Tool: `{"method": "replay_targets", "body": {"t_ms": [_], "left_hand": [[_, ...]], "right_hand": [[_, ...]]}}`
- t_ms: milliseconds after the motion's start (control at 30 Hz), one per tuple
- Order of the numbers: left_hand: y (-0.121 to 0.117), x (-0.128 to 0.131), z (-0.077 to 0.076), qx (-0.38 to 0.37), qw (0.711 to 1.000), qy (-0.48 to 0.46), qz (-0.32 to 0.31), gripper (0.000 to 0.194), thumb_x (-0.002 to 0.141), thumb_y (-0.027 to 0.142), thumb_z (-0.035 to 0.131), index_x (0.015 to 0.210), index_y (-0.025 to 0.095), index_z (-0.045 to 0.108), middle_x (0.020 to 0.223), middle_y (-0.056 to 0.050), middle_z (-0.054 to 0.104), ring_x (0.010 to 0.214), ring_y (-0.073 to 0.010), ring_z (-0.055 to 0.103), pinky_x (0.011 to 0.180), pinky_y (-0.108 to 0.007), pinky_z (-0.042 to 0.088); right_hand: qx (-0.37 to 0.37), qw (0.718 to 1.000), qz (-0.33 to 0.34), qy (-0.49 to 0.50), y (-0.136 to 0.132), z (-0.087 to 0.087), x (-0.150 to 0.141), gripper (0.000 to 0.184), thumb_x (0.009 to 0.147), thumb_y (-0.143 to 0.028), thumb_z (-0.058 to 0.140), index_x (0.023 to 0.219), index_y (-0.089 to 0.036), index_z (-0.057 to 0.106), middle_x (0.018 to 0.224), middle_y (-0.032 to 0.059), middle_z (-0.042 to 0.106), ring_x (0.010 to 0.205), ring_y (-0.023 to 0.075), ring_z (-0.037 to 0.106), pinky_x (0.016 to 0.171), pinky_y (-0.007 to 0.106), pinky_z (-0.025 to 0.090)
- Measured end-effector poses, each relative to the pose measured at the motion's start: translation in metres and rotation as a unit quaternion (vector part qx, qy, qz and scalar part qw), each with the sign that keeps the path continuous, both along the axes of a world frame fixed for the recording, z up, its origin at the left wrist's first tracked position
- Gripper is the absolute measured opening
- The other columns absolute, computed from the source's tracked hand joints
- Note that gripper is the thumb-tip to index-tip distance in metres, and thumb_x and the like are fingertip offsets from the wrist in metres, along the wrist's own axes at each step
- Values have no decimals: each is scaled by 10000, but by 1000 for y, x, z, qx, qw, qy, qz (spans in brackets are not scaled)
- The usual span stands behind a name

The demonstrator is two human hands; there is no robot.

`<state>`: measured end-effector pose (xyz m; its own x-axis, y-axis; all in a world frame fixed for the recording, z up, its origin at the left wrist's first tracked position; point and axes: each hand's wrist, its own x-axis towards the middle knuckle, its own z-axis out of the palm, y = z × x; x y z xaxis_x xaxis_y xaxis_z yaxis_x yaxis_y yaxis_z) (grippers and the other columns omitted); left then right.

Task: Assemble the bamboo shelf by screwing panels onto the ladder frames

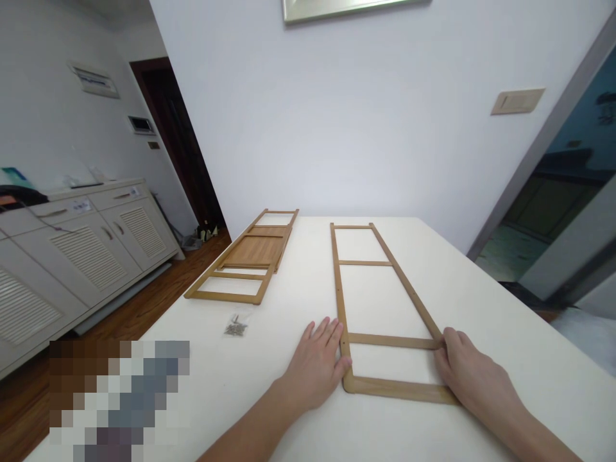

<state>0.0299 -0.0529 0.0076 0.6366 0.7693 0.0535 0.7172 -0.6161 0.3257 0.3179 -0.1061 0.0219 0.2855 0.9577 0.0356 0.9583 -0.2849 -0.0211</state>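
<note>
A long wooden frame with several crossbars [389, 341] lies flat on the white table [394, 433], its rounded end towards me. My left hand [317, 362] rests palm down beside the frame's left rail, fingers stretched out and touching the rail near that end. My right hand [469, 369] is closed around the right rail, by the second-nearest crossbar; the near right corner is hidden under it. To the left lies another wooden frame with a slatted panel [255, 250]. A small clear bag of metal screws [235, 328] sits between that frame and my left hand.
The table's far edge meets a white wall [337, 115] with a light switch [518, 101]. A white cabinet [91, 237] stands across the wooden floor at left. On the right is a doorway [539, 192]. A pixelated patch covers the table's near left corner.
</note>
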Motion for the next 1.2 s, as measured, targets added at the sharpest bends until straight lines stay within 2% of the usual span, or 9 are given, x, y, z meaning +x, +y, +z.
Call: {"method": "replay_targets", "body": {"t_ms": [233,367,500,567,667,767,900,1100,1200], "left_hand": [[0,3,-8,41,999,-16,10,559,969,463,235,1453,193,306,1492,-42,383,1392,-235,302,1140,-482,244],[2,1,-18,118,991,-42,47,485,961,407,318,1362,166,446,1406,-79,503,1324,-236,414,1100,-455,320],[26,-23,-17,237,959,-40,147,411,929,317,393,1269,124,520,1337,-132,557,1307,-263,426,1090,-466,314],[43,-46,-13,272,933,-19,235,414,913,305,409,1251,98,525,1332,-164,549,1313,-296,406,1078,-487,306],[64,-77,-9,276,897,31,344,499,880,326,437,1285,38,478,1355,-211,507,1324,-345,360,1073,-521,263],[73,-93,-8,237,891,74,379,516,865,341,423,1270,27,488,1296,-219,551,1290,-371,377,1040,-548,253],[82,-97,-2,213,891,130,380,487,868,371,384,1198,53,548,1117,-199,646,1143,-348,503,1021,-526,224],[105,-104,13,170,901,195,348,416,865,360,364,839,81,672,862,-192,696,893,-331,622,860,-444,332],[110,-105,17,172,907,207,325,406,877,324,349,840,73,666,774,-180,699,804,-311,651,840,-432,345]], "right_hand": [[2,1000,-3,8,-1,1,-1,140,924,-236,284,830,-208,384,872,50,549,597,165,562,466,271,219],[10,999,-15,34,0,0,3,154,925,-269,280,814,-219,375,912,46,570,619,163,576,480,266,252],[20,998,-18,62,1,-3,8,125,913,-288,312,823,-225,371,938,44,584,668,172,591,513,268,290],[25,997,-18,73,1,-4,9,120,911,-288,310,827,-225,367,935,44,584,661,169,583,520,270,300],[34,996,-16,77,0,-5,9,127,915,-291,299,826,-224,360,934,40,575,641,161,565,511,269,294],[47,996,-8,78,-1,-5,9,107,907,-277,315,828,-221,360,929,37,569,634,154,550,512,266,287],[56,995,5,79,-3,-5,9,89,899,-243,325,820,-218,358,911,37,561,652,155,553,517,260,271],[69,995,15,71,-4,-8,12,72,902,-220,336,841,-215,374,898,32,552,646,157,560,511,262,236],[75,995,18,69,-5,-10,13,67,903,-212,342,853,-211,388,903,37,556,637,155,556,509,265,222]]}}
